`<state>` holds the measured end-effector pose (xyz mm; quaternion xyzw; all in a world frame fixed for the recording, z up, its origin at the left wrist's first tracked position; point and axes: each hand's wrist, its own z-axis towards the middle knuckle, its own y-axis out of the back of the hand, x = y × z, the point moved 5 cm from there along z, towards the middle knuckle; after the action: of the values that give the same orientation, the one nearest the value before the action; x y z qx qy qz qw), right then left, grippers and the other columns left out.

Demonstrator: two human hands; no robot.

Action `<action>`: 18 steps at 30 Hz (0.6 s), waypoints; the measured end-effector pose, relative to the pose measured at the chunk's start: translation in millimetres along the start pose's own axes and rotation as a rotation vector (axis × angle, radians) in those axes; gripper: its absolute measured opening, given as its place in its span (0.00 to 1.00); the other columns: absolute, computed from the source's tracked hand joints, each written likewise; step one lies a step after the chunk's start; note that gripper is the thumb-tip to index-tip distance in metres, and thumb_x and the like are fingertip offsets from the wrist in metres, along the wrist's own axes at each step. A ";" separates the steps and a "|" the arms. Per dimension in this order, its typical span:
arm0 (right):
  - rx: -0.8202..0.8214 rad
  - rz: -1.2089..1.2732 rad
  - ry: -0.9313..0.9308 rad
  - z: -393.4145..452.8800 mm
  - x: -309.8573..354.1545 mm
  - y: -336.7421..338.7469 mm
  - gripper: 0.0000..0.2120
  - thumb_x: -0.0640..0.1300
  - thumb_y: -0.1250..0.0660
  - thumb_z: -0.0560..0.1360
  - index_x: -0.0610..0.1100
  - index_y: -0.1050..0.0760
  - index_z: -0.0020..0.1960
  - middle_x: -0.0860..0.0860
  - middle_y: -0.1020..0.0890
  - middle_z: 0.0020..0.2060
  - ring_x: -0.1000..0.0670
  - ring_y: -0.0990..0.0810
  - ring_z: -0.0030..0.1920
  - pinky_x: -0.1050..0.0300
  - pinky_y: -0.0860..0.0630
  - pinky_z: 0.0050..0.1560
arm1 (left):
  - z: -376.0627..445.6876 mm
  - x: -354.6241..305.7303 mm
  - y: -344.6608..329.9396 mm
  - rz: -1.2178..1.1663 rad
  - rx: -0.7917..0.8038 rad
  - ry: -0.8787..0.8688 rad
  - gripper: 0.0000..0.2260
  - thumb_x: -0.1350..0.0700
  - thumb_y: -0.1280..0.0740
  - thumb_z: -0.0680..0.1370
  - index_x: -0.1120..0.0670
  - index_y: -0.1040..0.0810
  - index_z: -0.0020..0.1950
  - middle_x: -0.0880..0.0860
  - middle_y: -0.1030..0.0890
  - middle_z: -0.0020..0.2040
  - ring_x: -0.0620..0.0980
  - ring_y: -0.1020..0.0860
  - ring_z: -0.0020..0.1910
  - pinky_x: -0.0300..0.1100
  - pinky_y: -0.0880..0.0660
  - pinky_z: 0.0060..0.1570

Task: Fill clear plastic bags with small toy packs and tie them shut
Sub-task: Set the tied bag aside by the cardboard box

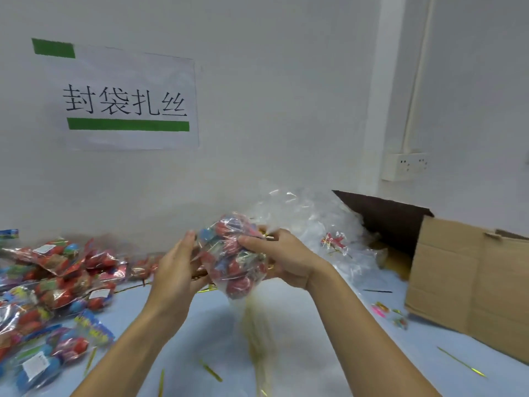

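Observation:
A clear plastic bag (233,257) stuffed with red and blue toy packs hangs in the air above the pale blue table (300,348). My right hand (282,260) grips its right side, thumb curled over the front. My left hand (179,265) lies against the bag's left side with fingers nearly straight and pointing up. A blurred bunch of gold twist ties (257,336) trails down below the bag; I cannot tell what holds it. Loose toy packs (57,282) are heaped on the table at the left.
An open cardboard box (463,276) stands at the right, with a pile of empty clear bags (315,222) behind it near the wall. Single gold ties (461,362) lie scattered on the table. A paper sign (126,101) hangs on the wall.

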<state>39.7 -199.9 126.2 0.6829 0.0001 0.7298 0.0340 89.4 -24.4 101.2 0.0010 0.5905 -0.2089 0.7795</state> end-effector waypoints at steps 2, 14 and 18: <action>-0.053 0.060 0.004 -10.6 -5.9 20.3 0.22 0.46 0.25 0.75 0.39 0.26 0.65 0.40 0.17 0.59 0.40 0.16 0.57 0.40 0.18 0.55 | -0.6 17.7 -4.1 0.174 0.031 0.007 0.13 0.46 0.41 0.84 0.45 0.17 0.51 0.47 0.15 0.49 0.46 0.16 0.46 0.46 0.20 0.42; -0.654 0.551 0.282 -74.5 35.8 146.2 0.26 0.54 0.24 0.69 0.40 0.22 0.60 0.43 0.14 0.55 0.44 0.15 0.52 0.53 0.18 0.44 | -8.5 100.4 18.0 0.604 -0.143 0.206 0.11 0.61 0.34 0.80 0.61 0.20 0.39 0.59 0.21 0.29 0.57 0.25 0.28 0.49 0.24 0.32; -1.095 0.692 0.364 -93.2 59.3 186.5 0.17 0.55 0.24 0.72 0.44 0.25 0.44 0.47 0.16 0.43 0.48 0.14 0.44 0.48 0.15 0.44 | -13.2 93.4 11.4 0.599 -0.148 0.186 0.10 0.63 0.35 0.80 0.64 0.21 0.40 0.65 0.20 0.33 0.60 0.24 0.31 0.51 0.23 0.35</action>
<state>-66.2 -378.8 187.8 0.3940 -0.5830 0.6968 0.1391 101.0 -41.0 8.4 0.1371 0.6462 0.0744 0.7471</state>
